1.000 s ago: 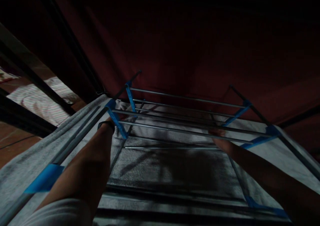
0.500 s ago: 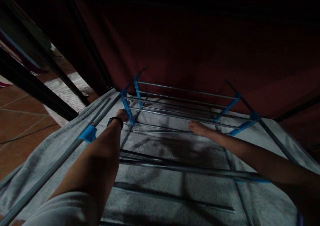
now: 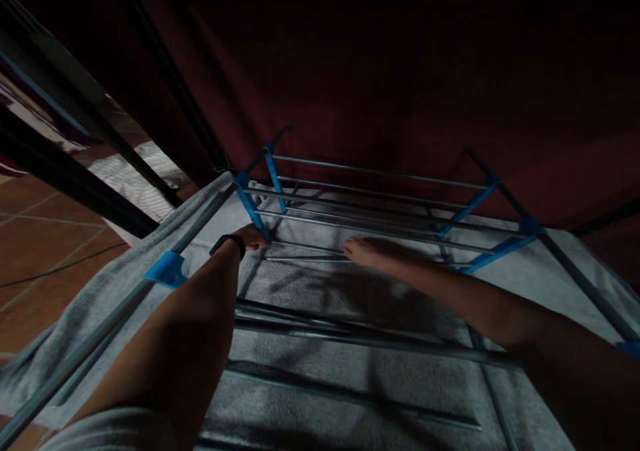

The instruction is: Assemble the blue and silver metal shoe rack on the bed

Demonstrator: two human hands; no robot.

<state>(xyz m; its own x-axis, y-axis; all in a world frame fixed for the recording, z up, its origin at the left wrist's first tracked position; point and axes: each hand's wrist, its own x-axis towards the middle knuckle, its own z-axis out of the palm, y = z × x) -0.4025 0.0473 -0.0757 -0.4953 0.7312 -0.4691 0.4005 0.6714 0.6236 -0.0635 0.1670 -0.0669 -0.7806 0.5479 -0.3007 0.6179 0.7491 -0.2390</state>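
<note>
A rack frame of grey metal tubes with blue plastic brackets lies on a grey blanket. My left hand [image 3: 254,236], with a black band on its wrist, is at the low end of a left blue bracket [image 3: 251,208], its fingers closed about that end. My right hand [image 3: 361,251] is pinched on a thin metal rod [image 3: 305,259] low in the rack, well to the right of my left hand. Other rods [image 3: 380,169] span from the left brackets to a right blue bracket [image 3: 505,251]. My fingers partly hide the bracket's tip and the rod.
Loose metal tubes [image 3: 350,391] lie on the blanket [image 3: 295,408] nearer to me. A long side tube [image 3: 100,334] with a blue clip [image 3: 166,269] runs along the left. Behind stands a dark red curtain or wall [image 3: 380,91]. Dark poles [image 3: 70,174] and tiled floor [image 3: 45,251] are at left.
My right hand has moved left along the low rods. My left hand has shifted slightly right and down, to the bracket's lower end. The right side of the rack appears further right.
</note>
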